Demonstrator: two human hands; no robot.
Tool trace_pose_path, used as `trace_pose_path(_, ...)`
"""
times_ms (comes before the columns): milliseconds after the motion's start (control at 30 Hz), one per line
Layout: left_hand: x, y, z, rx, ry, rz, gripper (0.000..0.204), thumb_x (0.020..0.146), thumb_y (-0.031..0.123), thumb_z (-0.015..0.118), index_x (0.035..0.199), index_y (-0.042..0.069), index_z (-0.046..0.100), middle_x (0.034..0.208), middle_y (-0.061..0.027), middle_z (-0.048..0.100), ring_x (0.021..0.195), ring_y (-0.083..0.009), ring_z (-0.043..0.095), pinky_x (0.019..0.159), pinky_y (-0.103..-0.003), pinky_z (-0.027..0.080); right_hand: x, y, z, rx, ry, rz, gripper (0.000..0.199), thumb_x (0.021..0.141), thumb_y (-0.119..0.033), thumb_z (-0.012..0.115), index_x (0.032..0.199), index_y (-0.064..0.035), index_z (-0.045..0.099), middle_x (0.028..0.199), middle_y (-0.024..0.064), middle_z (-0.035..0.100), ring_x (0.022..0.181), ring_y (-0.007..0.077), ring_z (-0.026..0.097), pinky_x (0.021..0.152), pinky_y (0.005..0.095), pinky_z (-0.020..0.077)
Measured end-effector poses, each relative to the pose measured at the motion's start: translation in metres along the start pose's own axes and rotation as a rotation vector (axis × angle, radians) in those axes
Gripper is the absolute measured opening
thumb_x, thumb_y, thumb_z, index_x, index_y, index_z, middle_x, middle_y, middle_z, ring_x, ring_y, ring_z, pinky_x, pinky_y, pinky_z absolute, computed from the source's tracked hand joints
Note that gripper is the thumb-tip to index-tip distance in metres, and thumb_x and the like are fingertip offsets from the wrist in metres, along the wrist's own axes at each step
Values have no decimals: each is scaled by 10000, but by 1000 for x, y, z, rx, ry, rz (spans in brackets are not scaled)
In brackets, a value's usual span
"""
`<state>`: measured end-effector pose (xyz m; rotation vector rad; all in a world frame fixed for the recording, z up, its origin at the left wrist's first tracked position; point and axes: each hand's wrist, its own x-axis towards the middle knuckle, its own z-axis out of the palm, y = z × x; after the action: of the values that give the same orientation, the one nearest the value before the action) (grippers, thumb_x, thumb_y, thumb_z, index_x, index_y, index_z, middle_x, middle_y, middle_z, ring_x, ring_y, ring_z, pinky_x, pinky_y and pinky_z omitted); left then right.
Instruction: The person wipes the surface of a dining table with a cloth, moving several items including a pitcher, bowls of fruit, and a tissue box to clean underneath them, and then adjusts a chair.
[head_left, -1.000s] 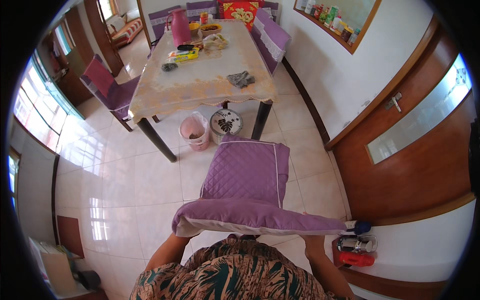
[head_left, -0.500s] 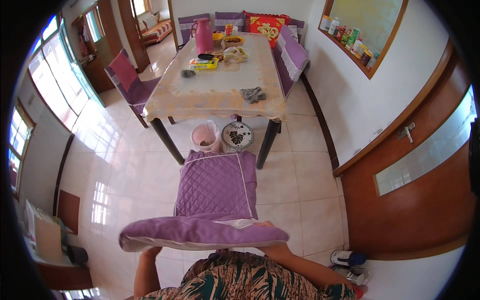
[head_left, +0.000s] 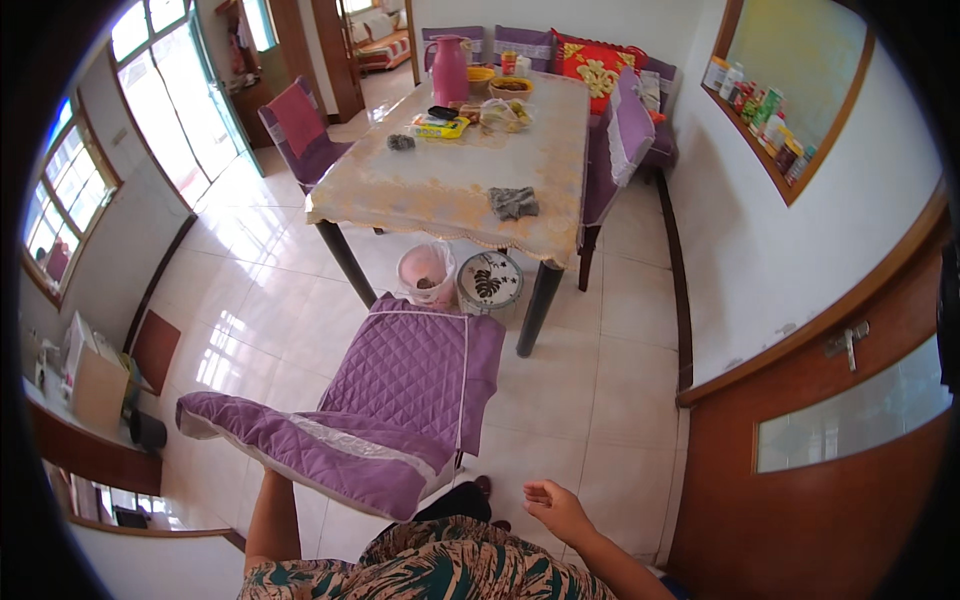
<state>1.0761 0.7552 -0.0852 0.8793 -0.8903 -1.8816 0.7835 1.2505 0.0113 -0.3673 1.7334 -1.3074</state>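
Right in front of me stands a chair in a purple quilted cover. Its seat (head_left: 400, 370) points toward the table, and its padded back (head_left: 320, 450), with a white lace band, is nearest me and slanted. My left arm reaches up to the back's underside; the left hand and its fingers are hidden behind it. To the right of the chair, my right hand (head_left: 556, 510) hangs in the air, open and holding nothing, its fingers loosely bent.
A cloth-covered table (head_left: 430, 190) carries a pink jug (head_left: 450, 72), yellow pack (head_left: 437, 128) and grey cloth (head_left: 513, 203). Beneath its edge are a lined bin (head_left: 428, 272) and round leaf-patterned container (head_left: 490, 279). Purple chairs (head_left: 310, 130) surround it; a brown door (head_left: 800, 500) is right.
My right hand has let go of the chair back and moved away to the right. The chair has turned, its back now slanting down to the right. My view has shifted too.
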Motion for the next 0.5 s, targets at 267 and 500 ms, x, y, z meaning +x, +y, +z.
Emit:
trace_pose_path(267, -44, -29, 14, 350, 513, -58, 481, 968, 283, 546, 1371, 27, 483, 1314, -132, 560, 1194, -238, 556, 1006, -348, 456, 77, -60, -58, -199, -80, -91, 359, 916, -128, 648, 1233, 19, 569, 1171, 133, 646, 1077, 181, 626, 938, 304, 502)
trace_pose_path(500, -121, -95, 35, 480, 696, -284, 458, 957, 250, 568, 1349, 22, 500, 1278, -130, 584, 1168, -231, 574, 996, -341, 462, 148, -100, -116, -466, -14, -171, 324, 896, -197, 661, 1161, -13, 628, 1039, 128, 697, 950, 203, 673, 843, 320, 532)
